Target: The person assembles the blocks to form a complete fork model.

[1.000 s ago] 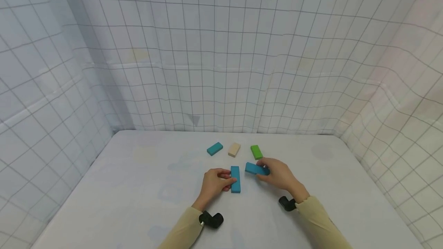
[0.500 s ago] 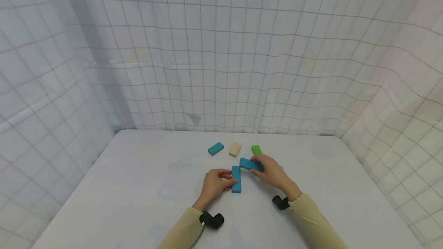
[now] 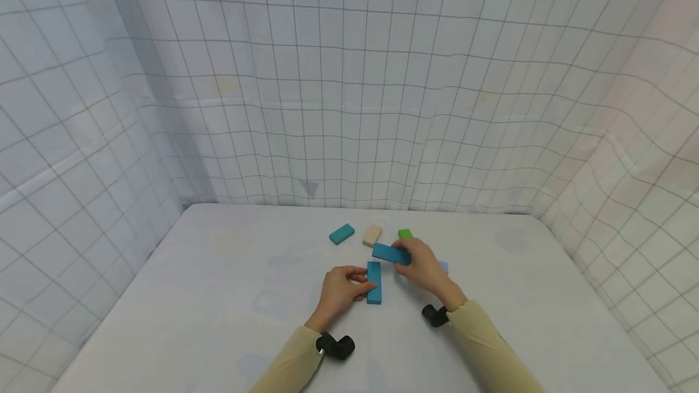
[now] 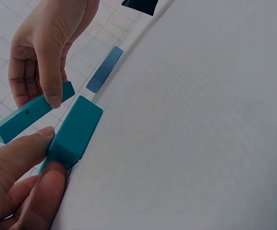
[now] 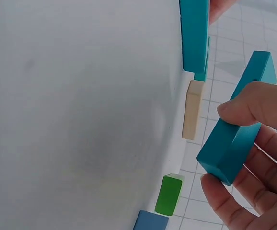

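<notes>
Two long teal blocks are in my hands. My left hand (image 3: 342, 291) pinches one teal block (image 3: 374, 284) between thumb and fingers; it lies on the table, pointing away from me. My right hand (image 3: 423, 265) holds the other teal block (image 3: 391, 253) up off the table, turned crosswise, just beyond the first block's far end. In the right wrist view, the thumb presses this held block (image 5: 239, 139) on one side, with fingers on the other. A gap shows between the two blocks in the left wrist view, where a small dark dot marks the raised block (image 4: 30, 112).
Beyond my hands lie a shorter teal block (image 3: 341, 234), a beige block (image 3: 372, 235) and a green block (image 3: 405, 233), partly hidden by my right hand. A light blue block (image 3: 443, 266) sits just right of that hand. Gridded white curtains (image 3: 349, 108) surround the white table (image 3: 235, 296).
My right hand has carried its teal block leftward and away from me, past the other block's far end. The light blue block has come into view. My left hand stays put.
</notes>
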`<state>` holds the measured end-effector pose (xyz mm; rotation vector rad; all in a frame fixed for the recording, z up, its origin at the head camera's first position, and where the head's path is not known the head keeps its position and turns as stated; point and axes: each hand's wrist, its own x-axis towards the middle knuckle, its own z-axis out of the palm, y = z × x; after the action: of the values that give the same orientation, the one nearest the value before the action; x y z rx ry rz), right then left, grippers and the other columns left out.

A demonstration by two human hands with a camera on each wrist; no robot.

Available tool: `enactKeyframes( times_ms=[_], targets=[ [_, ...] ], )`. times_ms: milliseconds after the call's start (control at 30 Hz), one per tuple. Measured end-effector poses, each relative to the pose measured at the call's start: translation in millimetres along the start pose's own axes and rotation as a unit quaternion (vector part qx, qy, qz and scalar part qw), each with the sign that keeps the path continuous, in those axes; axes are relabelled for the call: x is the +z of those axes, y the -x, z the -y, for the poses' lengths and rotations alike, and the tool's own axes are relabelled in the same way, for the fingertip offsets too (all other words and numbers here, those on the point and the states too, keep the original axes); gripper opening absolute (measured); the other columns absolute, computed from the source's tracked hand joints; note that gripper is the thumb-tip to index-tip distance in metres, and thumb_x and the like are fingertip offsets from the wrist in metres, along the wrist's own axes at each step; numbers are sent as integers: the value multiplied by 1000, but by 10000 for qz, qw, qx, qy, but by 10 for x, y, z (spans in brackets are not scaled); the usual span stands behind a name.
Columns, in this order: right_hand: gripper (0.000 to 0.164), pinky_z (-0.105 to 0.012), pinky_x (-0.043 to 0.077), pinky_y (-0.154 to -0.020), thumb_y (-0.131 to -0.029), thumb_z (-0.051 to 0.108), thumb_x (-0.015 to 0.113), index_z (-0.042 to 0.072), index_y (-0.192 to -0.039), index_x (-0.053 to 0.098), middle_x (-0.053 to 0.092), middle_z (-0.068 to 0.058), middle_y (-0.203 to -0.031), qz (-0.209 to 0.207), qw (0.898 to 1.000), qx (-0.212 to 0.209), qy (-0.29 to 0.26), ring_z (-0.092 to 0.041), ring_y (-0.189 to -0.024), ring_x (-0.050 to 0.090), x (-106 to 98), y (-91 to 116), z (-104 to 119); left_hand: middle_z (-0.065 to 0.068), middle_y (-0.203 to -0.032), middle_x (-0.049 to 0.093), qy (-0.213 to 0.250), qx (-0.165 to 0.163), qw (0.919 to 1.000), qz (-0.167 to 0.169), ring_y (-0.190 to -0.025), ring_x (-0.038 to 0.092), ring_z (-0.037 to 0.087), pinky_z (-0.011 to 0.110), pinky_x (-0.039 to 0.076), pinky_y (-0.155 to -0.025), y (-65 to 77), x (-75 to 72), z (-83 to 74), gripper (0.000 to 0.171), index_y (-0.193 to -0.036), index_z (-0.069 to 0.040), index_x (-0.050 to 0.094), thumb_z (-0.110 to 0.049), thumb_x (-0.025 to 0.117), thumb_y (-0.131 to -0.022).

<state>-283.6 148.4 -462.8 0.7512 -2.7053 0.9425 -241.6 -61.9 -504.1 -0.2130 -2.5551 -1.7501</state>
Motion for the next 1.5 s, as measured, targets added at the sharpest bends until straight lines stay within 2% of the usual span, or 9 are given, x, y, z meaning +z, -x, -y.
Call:
enactKeyframes(
  times_ms=[300, 600, 800, 1100, 1500],
  targets=[
    [35, -42, 44, -90, -77, -1, 76, -1, -110, 65, 62, -12, -110, 18, 9999, -66, -84, -28, -107, 55, 19, -80, 23, 1, -80, 68, 31, -16, 10000, 10, -54, 63, 11, 26, 51, -51, 6, -5, 9, 42, -108, 1, 69, -22, 82, -75],
    [31, -35, 49, -77, -74, 4, 80, 0, -102, 67, 58, -7, -98, -211, 9998, -15, -38, -20, -89, 57, 63, -165, 3, 1, -79, 67, 100, -50, 9999, -5, -53, 62, 11, 26, 51, -50, 4, -6, 1, 40, -106, 1, 70, -20, 83, -75],
    [30, -35, 49, -75, -73, 6, 82, 1, -98, 66, 58, -6, -94, -277, 9996, 58, -19, -21, -87, 57, 68, -195, -12, -1, -78, 66, -19, -54, 10000, -8, -53, 62, 10, 26, 51, -51, 12, -3, -16, 42, -108, 0, 70, -23, 82, -75],
    [32, -36, 49, -77, -76, 6, 80, -2, -104, 68, 61, -9, -99, -39, 9998, 18, 217, -22, -90, 58, 83, -279, -41, 0, -79, 66, 36, -160, 9999, -48, -53, 63, 11, 26, 51, -51, -11, 9, -18, 39, -105, 0, 70, -21, 83, -75],
    [31, -39, 46, -85, -79, 2, 76, -4, -108, 65, 58, -10, -100, 456, 9982, -168, 347, -25, -95, 55, 141, -291, -52, -1, -75, 65, -107, 64, 9998, -178, -50, 61, 10, 27, 50, -49, 27, 19, -20, 38, -103, -1, 71, -24, 82, -75]
  ],
)
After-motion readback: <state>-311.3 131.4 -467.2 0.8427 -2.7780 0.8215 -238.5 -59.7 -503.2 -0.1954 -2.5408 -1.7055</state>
